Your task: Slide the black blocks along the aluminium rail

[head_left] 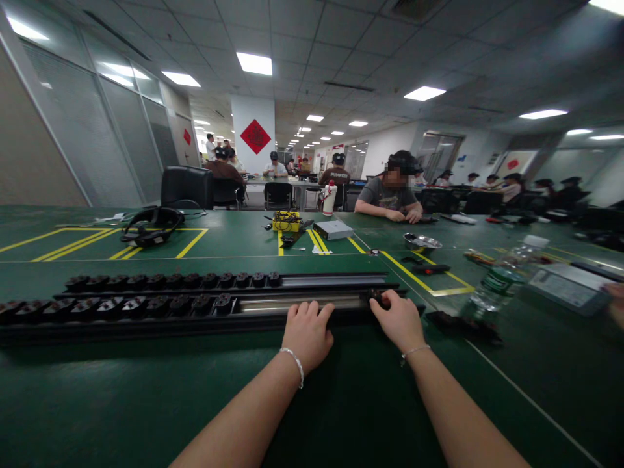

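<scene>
Two long black rails lie side by side across the green table. The front rail [263,307] has a row of round black sockets [180,305] in its left part and a bare metallic channel to their right. My left hand [309,335] rests on this rail's near edge, fingers apart and holding nothing. At the channel's right end, my right hand [400,320] pinches a round black socket [375,297], partly covered by the fingers. Behind it, the back rail [331,280] bears another row of sockets [195,280].
On the right are a water bottle [504,276], a dark strip-like object [465,327], a metal bowl [422,242] and a grey box [568,286]. A headset [152,226] lies at far left. Across the table sits a person [385,195]; another hand [617,302] shows at the right edge.
</scene>
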A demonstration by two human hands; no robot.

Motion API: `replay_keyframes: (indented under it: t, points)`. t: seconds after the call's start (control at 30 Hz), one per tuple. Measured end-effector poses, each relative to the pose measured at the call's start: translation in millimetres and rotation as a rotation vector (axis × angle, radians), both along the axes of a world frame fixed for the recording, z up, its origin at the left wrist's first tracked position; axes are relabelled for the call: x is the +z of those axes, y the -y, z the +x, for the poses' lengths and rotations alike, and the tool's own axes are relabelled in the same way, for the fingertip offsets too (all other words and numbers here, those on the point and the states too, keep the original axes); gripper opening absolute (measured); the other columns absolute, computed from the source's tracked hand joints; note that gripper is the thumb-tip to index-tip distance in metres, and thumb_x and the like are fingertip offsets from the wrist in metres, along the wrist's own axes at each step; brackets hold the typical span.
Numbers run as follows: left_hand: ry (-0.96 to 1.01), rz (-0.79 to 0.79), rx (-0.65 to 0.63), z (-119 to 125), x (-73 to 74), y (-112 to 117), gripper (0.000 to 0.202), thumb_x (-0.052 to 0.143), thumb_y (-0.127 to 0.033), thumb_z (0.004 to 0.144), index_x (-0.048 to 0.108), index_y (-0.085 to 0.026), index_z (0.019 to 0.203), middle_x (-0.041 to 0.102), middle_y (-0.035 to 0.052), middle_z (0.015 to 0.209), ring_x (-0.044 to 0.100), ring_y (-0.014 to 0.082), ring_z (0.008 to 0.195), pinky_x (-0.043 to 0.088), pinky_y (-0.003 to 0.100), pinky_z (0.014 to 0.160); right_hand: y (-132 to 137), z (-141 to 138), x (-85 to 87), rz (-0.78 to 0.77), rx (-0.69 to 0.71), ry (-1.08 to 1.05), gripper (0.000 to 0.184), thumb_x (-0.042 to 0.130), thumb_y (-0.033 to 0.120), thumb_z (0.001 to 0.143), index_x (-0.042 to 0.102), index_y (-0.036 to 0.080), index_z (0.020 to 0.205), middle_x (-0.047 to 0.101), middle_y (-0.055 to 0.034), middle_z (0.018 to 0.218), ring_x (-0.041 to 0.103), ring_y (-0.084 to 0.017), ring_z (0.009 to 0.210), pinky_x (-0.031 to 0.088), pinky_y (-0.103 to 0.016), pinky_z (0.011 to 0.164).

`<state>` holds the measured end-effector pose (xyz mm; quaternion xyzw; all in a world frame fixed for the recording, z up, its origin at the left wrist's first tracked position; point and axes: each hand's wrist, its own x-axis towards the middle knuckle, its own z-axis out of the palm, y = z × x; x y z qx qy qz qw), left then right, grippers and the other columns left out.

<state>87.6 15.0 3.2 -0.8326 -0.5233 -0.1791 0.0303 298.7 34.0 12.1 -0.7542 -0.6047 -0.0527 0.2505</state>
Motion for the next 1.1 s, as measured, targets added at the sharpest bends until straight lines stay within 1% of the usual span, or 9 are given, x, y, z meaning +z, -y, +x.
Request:
replay_keyframes:
  t: [0.33, 0.7, 1.1]
  points:
    - [-0.008, -0.015, 0.006, -0.1, 2.7, 0.8, 0.046, 0.049, -0.030, 0.074, 0.042, -0.031, 0.120, 0.052, 0.0042, 0.102, 0.044, 0.0219, 0.098, 0.028, 0.038, 0.085, 1.2, -0.8, 1.1, -0.003, -0.002, -0.014, 0.024, 0.043, 0.043, 0.075, 0.049, 0.021, 0.069, 0.059, -0.0038, 0.073, 0.053, -0.019, 0.071, 0.036, -0.033, 0.073]
    - [-0.015, -0.007, 0.004, 0.4, 2.9, 0.6, 0.046, 0.050, -0.030, 0.074, 0.042, -0.031, 0.120, 0.052, 0.0038, 0.101, 0.044, 0.0219, 0.098, 0.029, 0.038, 0.085, 1.0, -1.0, 2.4, -0.019, -0.002, -0.078, 0.023, 0.043, 0.043, 0.075, 0.047, 0.022, 0.069, 0.058, -0.0045, 0.074, 0.052, -0.020, 0.075, 0.036, -0.033, 0.071]
    - [-0.001, 0.002, 0.005, -0.5, 3.1, 1.2, 0.046, 0.050, -0.030, 0.073, 0.043, -0.031, 0.119, 0.053, 0.0038, 0.100, 0.045, 0.0219, 0.096, 0.030, 0.037, 0.084, -0.6, -0.8, -0.3, 0.023, -0.020, -0.035, 0.020, 0.042, 0.040, 0.075, 0.040, 0.022, 0.065, 0.055, -0.0043, 0.066, 0.052, -0.021, 0.073, 0.036, -0.033, 0.070]
